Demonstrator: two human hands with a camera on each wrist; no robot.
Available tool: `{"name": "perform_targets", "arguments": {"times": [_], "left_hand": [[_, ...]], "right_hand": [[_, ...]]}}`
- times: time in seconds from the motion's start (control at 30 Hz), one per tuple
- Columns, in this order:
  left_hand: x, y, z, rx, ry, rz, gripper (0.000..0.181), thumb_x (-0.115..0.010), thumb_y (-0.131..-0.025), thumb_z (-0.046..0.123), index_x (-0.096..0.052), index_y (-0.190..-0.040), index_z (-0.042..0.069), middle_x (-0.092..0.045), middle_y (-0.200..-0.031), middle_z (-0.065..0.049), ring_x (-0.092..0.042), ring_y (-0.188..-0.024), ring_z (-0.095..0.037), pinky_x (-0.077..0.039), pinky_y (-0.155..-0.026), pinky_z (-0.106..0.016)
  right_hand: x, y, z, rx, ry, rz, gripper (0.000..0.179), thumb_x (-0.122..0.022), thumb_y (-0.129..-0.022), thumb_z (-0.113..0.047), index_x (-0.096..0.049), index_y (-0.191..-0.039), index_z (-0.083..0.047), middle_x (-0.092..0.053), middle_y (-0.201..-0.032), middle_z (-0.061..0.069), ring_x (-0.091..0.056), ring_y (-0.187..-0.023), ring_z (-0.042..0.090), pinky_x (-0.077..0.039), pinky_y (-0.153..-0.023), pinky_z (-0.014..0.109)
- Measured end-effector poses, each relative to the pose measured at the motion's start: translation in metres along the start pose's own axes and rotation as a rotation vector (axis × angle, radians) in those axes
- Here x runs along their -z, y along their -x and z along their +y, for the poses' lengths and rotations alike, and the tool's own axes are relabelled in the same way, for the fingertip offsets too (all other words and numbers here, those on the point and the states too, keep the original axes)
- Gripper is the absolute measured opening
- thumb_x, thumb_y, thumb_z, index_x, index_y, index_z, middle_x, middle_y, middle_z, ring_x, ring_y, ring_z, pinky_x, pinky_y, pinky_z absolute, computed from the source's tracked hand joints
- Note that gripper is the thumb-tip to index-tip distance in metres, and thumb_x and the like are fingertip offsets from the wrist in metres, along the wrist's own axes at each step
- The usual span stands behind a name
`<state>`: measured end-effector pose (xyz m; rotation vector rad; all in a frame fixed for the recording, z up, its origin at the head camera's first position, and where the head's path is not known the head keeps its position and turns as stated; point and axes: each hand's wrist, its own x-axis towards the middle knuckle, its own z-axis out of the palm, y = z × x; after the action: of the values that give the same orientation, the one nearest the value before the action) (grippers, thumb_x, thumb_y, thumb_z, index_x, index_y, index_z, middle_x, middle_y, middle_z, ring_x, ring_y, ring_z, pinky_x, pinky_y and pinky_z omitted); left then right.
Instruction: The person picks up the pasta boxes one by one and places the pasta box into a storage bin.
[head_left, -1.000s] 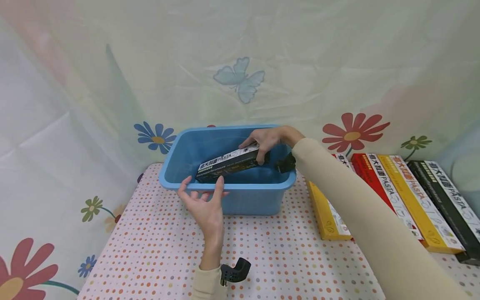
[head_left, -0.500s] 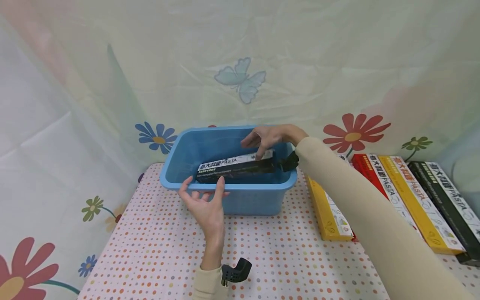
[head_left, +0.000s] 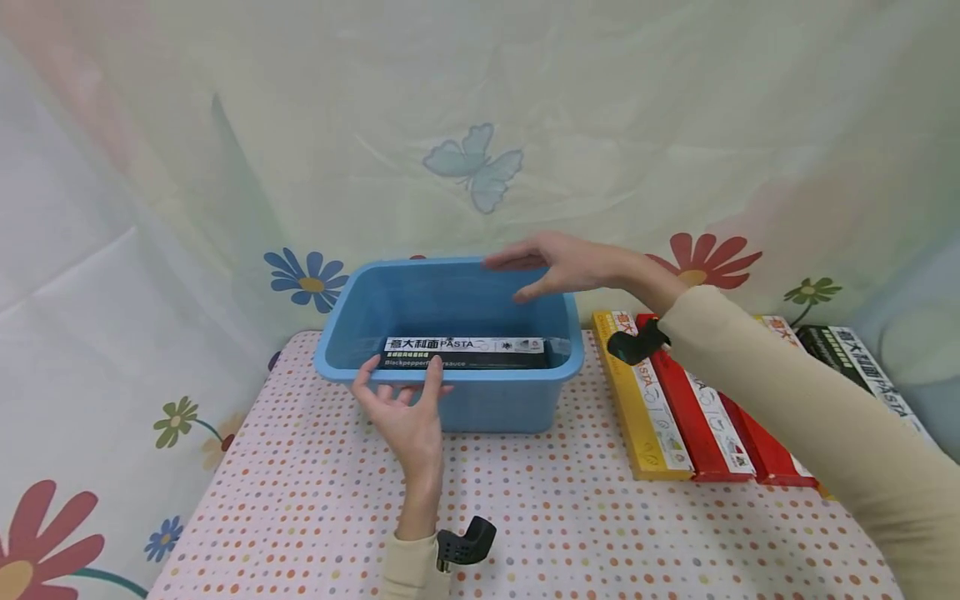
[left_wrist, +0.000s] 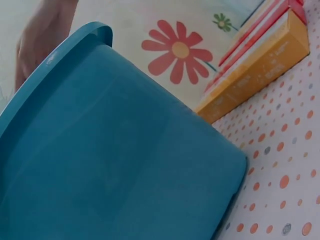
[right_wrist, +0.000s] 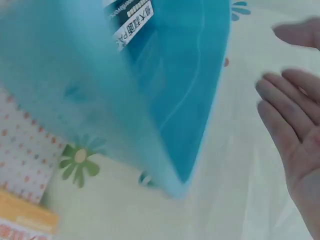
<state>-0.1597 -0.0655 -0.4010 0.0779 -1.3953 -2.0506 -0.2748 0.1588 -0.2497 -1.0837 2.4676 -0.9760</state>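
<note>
A blue plastic bin (head_left: 495, 400) stands on the dotted tablecloth. My left hand (head_left: 408, 421) holds its near rim, with thumb and index finger hooked over the edge and the other fingers below it outside. Inside, a black and white pasta box (head_left: 487, 344) lies lengthwise along the near wall, its lower front hidden by the rim. Above the bin's right end hovers my right hand (head_left: 558, 260), fingers extended and thumb apart, with nothing in it. In the right wrist view that hand's palm (right_wrist: 307, 155) is bare beside the bin.
Right of the bin, pasta boxes lie in a row: a yellow one (head_left: 637, 417), red ones (head_left: 693, 417) and a black one (head_left: 862, 367) at the far end. My right sleeve (head_left: 795, 392) covers part of them. A flowered cloth (head_left: 300, 167) hangs behind.
My right hand has let go of the black pasta box, which has dropped from a slant to lying level in the bin. The hand has risen and opened. The left hand stays on the rim.
</note>
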Motion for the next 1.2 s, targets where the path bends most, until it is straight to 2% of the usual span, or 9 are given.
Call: {"name": "perform_targets", "arguments": {"times": [0.23, 0.33, 0.47, 0.57, 0.77, 0.9, 1.03, 1.13, 1.2], "left_hand": [[0.0, -0.001, -0.002, -0.005, -0.004, -0.012, 0.077, -0.083, -0.09, 0.005, -0.034, -0.149, 0.01, -0.055, -0.111, -0.019, -0.069, -0.072, -0.027, -0.068, -0.065, -0.041], [0.002, -0.002, -0.002, -0.005, -0.012, -0.008, 0.079, -0.083, -0.09, 0.006, -0.033, -0.151, 0.011, -0.055, -0.112, -0.019, -0.069, -0.073, -0.027, -0.068, -0.065, -0.04], [0.002, -0.002, -0.002, -0.009, 0.004, -0.005, 0.079, -0.083, -0.09, 0.006, -0.033, -0.15, 0.012, -0.057, -0.114, -0.018, -0.069, -0.074, -0.027, -0.068, -0.065, -0.04], [0.001, -0.001, -0.002, -0.011, 0.011, -0.002, 0.078, -0.084, -0.089, 0.005, -0.034, -0.15, 0.011, -0.057, -0.113, -0.019, -0.069, -0.073, -0.026, -0.068, -0.065, -0.039], [-0.001, 0.001, -0.004, -0.005, 0.018, -0.007, 0.078, -0.084, -0.089, 0.004, -0.035, -0.149, 0.01, -0.057, -0.112, -0.019, -0.069, -0.072, -0.026, -0.068, -0.064, -0.039], [-0.002, 0.001, -0.004, -0.008, 0.025, -0.007, 0.077, -0.083, -0.089, 0.004, -0.035, -0.148, 0.01, -0.056, -0.11, -0.019, -0.068, -0.069, -0.026, -0.068, -0.063, -0.039], [-0.003, 0.001, -0.004, -0.01, 0.031, 0.0, 0.076, -0.083, -0.089, 0.003, -0.035, -0.148, 0.01, -0.056, -0.11, -0.019, -0.067, -0.069, -0.026, -0.068, -0.063, -0.039], [-0.002, 0.001, -0.005, -0.009, 0.037, 0.004, 0.075, -0.082, -0.089, 0.001, -0.036, -0.148, 0.01, -0.055, -0.111, -0.02, -0.068, -0.071, -0.025, -0.068, -0.063, -0.039], [-0.002, 0.001, -0.005, -0.01, 0.036, 0.001, 0.075, -0.082, -0.09, 0.001, -0.036, -0.148, 0.009, -0.056, -0.111, -0.02, -0.068, -0.072, -0.025, -0.068, -0.063, -0.039]], "right_hand": [[-0.007, 0.077, 0.017, -0.071, -0.006, 0.309, 0.063, -0.069, -0.1, -0.01, -0.043, -0.156, 0.001, -0.047, -0.159, 0.019, -0.043, -0.148, 0.039, -0.044, -0.116, 0.061], [-0.01, 0.104, 0.023, -0.111, -0.005, 0.422, 0.064, -0.069, -0.1, -0.01, -0.043, -0.158, -0.001, -0.046, -0.16, 0.019, -0.044, -0.147, 0.038, -0.052, -0.112, 0.038], [-0.02, 0.132, 0.026, -0.133, -0.01, 0.559, 0.063, -0.068, -0.101, -0.01, -0.042, -0.159, -0.004, -0.047, -0.159, 0.019, -0.057, -0.134, 0.006, -0.05, -0.095, 0.007], [-0.037, 0.15, 0.033, -0.154, 0.021, 0.649, 0.064, -0.069, -0.101, -0.011, -0.043, -0.159, -0.007, -0.051, -0.156, 0.02, -0.056, -0.124, -0.008, -0.047, -0.092, 0.003], [-0.09, 0.179, 0.05, -0.291, 0.012, 0.773, 0.066, -0.068, -0.102, -0.013, -0.038, -0.161, -0.007, -0.047, -0.158, 0.023, -0.047, -0.145, 0.032, -0.04, -0.094, -0.003], [-0.129, 0.191, 0.063, -0.4, -0.064, 0.818, 0.065, -0.065, -0.105, -0.016, -0.037, -0.161, -0.004, -0.046, -0.157, 0.026, -0.048, -0.145, 0.027, -0.04, -0.092, -0.004], [-0.163, 0.196, 0.071, -0.51, -0.153, 0.838, 0.067, -0.066, -0.105, -0.017, -0.034, -0.162, -0.002, -0.043, -0.159, 0.026, -0.043, -0.146, 0.04, -0.038, -0.092, -0.005], [-0.184, 0.196, 0.074, -0.59, -0.19, 0.861, 0.072, -0.067, -0.104, -0.015, -0.029, -0.163, 0.0, -0.037, -0.162, 0.027, -0.037, -0.148, 0.047, -0.029, -0.095, -0.008], [-0.195, 0.195, 0.075, -0.641, -0.207, 0.867, 0.077, -0.069, -0.102, -0.015, -0.025, -0.164, 0.0, -0.033, -0.165, 0.027, -0.032, -0.15, 0.047, -0.029, -0.107, -0.002]]}}
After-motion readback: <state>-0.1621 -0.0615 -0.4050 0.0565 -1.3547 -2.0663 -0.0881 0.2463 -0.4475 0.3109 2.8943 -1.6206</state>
